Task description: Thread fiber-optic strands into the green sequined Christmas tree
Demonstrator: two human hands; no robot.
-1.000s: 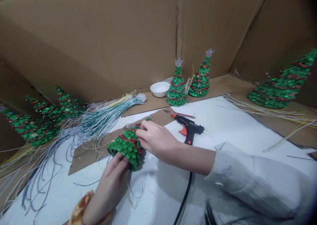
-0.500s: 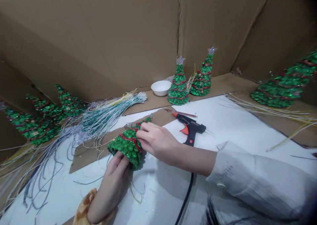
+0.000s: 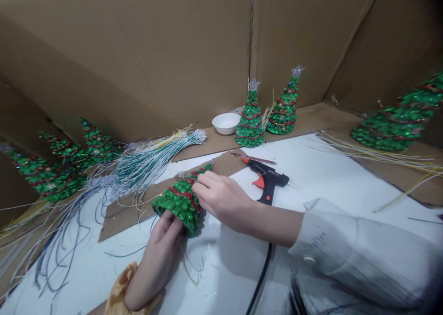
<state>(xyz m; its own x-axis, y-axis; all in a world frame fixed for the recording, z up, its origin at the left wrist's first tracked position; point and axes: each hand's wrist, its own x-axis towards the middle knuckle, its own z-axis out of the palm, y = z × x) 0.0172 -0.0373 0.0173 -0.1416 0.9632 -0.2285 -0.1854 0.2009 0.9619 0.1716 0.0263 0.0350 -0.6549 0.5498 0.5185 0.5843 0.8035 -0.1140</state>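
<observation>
Small green tree (image 3: 182, 204) lay tilted on its side between the two hands, tip pointing away and to the right. Right hand (image 3: 221, 202) had its fingers curled and pressed against the tree's upper side. Left hand (image 3: 157, 264) was closed against the tree's base from below. Hot glue gun (image 3: 268, 181) lay on the white sheet (image 3: 221, 269) just beyond the right hand; bundle of wires (image 3: 152, 162) lay farther left.

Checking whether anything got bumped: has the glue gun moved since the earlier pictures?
No: the glue gun keeps its place against the white bowl; only the view shifted slightly.
</observation>
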